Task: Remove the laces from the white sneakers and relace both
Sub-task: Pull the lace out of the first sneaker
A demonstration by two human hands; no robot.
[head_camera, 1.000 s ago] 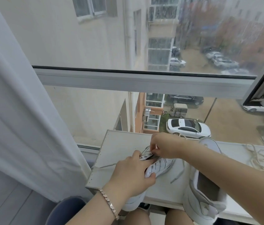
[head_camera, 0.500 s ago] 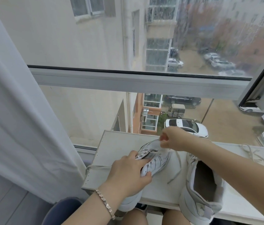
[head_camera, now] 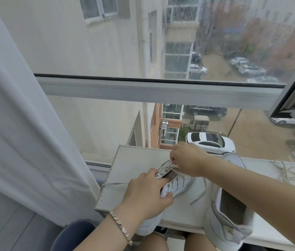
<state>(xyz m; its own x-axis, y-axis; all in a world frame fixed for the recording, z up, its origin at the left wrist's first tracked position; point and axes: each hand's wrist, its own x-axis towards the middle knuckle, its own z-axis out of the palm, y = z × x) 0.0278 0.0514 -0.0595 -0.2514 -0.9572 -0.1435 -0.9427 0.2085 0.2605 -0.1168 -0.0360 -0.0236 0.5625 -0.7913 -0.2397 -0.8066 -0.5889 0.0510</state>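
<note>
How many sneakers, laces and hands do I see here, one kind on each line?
Sneakers: 2, the held sneaker and the second sneaker.
Laces: 2, the threaded lace and the loose lace.
Hands: 2, the left hand gripping the held sneaker, the right hand pinching the threaded lace.
Total: 6.

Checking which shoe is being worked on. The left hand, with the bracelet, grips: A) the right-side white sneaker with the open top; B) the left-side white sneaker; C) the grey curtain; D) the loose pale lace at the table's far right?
B: the left hand curls its fingers round the left-side white sneaker, while the right hand pinches a pale lace at its eyelets.
</note>
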